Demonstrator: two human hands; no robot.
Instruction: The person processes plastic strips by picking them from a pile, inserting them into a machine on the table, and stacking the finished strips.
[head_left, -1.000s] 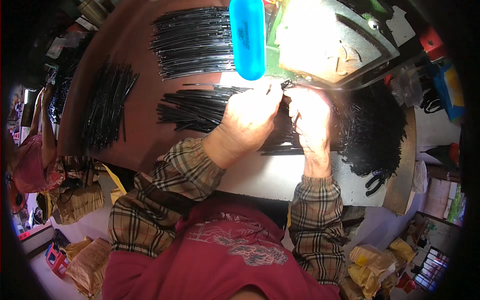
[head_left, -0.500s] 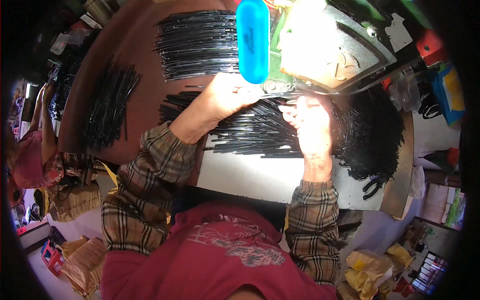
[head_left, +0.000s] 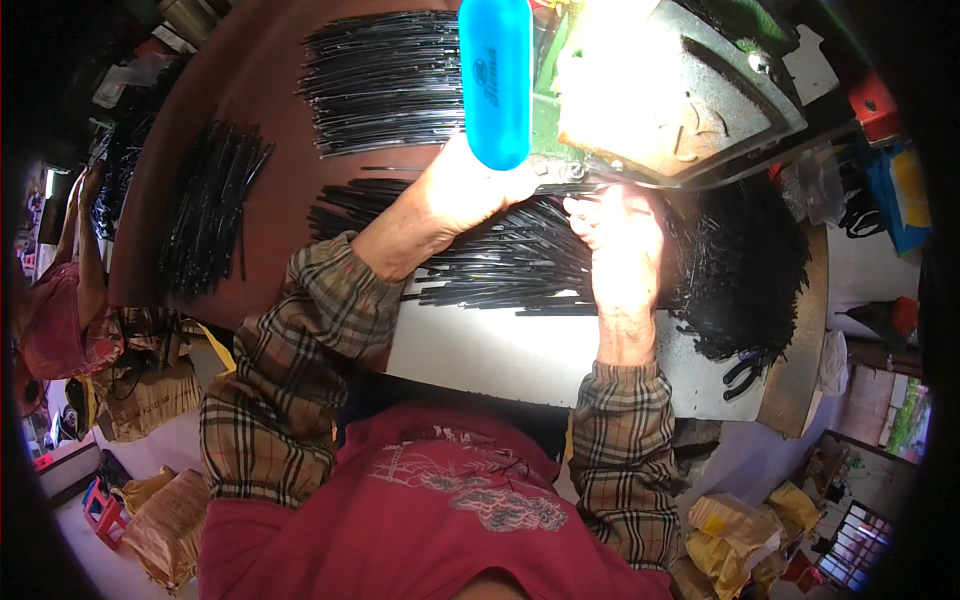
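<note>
My left hand [head_left: 478, 192] is closed at the foot of a green machine [head_left: 547, 120], its fingertips partly behind a bright blue rounded piece [head_left: 496, 85]. A thin black strip [head_left: 568, 188] runs from it to my right hand [head_left: 622, 235], whose fingers are pinched together at the strip's other side. Glare washes out both hands, so the exact grip is hard to see. Under and between my wrists lies a loose heap of black strips [head_left: 500, 255], partly on a white board [head_left: 480, 355].
Neat black strips [head_left: 385, 85] lie in rows at the far left of the brown table [head_left: 280, 190]; another bundle [head_left: 210, 210] is farther left. A dark tangled pile [head_left: 745, 270] sits right, with black-handled pliers [head_left: 741, 377] at its edge. Another person's arm [head_left: 85, 220] shows far left.
My left hand has shifted slightly right, closer to my right hand, and less of the strip shows between them. The whole view has also moved a little.
</note>
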